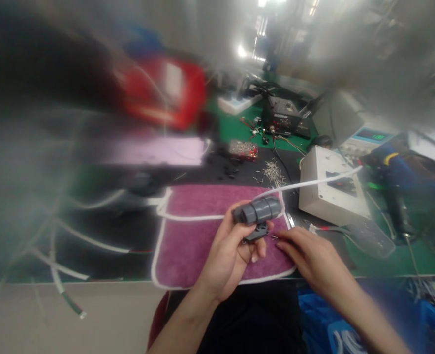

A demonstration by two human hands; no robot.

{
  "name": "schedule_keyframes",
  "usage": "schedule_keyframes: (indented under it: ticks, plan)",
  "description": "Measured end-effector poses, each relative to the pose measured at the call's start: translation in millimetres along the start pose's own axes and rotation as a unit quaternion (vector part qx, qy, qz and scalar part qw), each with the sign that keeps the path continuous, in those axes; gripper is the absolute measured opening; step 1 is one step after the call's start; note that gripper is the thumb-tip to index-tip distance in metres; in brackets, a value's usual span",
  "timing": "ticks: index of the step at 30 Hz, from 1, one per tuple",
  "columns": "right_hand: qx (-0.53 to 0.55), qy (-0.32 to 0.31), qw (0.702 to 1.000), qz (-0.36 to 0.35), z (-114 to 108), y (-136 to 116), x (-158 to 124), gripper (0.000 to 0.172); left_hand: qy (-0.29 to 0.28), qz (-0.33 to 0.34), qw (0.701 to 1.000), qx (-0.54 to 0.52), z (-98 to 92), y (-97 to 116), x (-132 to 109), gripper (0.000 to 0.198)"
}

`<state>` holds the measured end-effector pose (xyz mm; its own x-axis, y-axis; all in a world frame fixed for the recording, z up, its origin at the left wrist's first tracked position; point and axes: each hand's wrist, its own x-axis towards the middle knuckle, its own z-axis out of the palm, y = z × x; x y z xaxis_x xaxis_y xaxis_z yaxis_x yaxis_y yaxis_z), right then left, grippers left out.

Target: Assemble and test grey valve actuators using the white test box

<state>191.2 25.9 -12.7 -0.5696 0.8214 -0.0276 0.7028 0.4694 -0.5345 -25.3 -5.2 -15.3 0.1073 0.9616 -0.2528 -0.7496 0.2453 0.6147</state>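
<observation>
Grey cylindrical housing [261, 210], centre frame, gripped by the left hand [227, 246], fingers curled; dark bracket [256, 234], just below, same hand; metal pin [274, 237], pinched by the right hand [308, 250], apart from the bracket; loose pins [274, 173], right of centre, remaining heaped.

Easiest way in, I'd say, is over the bare left part of the purple cloth [184, 255], crossed by a white cable [195, 218]. Between the left hand [227, 253] and the right hand [309, 248] there's only a slim gap, crowded by the dark grey housing [262, 210] and a small metal pin [274, 237]. To the right, a white box [313, 194] blocks passage. Beyond the cloth, loose pins [274, 173] and a red tray [252, 157] stand in the way.
</observation>
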Motion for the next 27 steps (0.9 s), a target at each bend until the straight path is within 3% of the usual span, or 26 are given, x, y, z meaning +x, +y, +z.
schedule_keyframes:
  ticks: [8, 14, 17, 20, 25, 27]
  plan:
    - [0.012, 0.069, 0.997, -0.010, -7.5, 3.9, -14.3, 0.019, 0.000, -0.008, 1.000, -0.014, -0.6, 0.8, 0.0, 0.034]
    - [0.033, 0.209, 0.977, 0.042, -18.9, -35.7, -9.6, 0.014, -0.003, -0.013, 1.000, 0.001, -0.4, -1.1, -0.6, 0.039]
    - [0.032, 0.236, 0.971, -0.004, -15.1, -59.9, 4.7, 0.009, -0.007, -0.013, 1.000, -0.003, 0.6, -1.7, -0.5, 0.040]
    - [-0.003, 0.232, 0.969, -0.081, -5.4, -67.5, 17.1, 0.011, -0.005, -0.019, 1.000, -0.013, 0.4, -2.5, -0.1, 0.041]
    - [-0.062, 0.194, 0.968, -0.146, 5.9, -46.2, 14.0, 0.022, 0.001, -0.021, 0.999, -0.026, -1.0, -7.4, 0.2, 0.051]
    - [-0.072, 0.221, 0.961, -0.150, 9.3, -36.3, 10.1, 0.027, 0.004, -0.020, 0.999, -0.031, -2.0, -11.5, 2.2, 0.057]
